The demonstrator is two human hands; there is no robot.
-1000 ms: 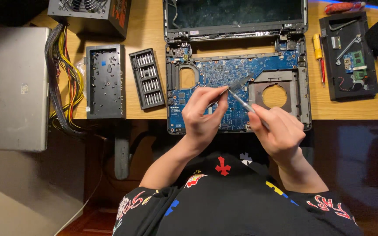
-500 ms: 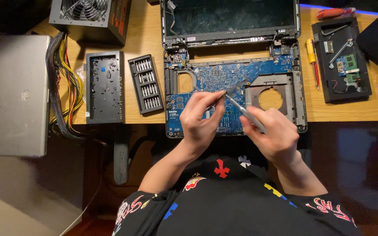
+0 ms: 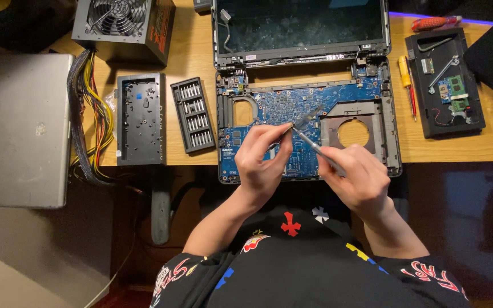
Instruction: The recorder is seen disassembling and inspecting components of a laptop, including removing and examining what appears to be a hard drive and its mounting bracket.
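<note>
In the middle of the frame, the right hand (image 3: 356, 177) is closed around a thin silver screwdriver (image 3: 310, 144). Its tip points up and left over the blue board (image 3: 292, 105) of the open laptop (image 3: 306, 91). The left hand (image 3: 262, 157) pinches its fingers together right by the tip. A bit case (image 3: 192, 115) lies left of the laptop
</note>
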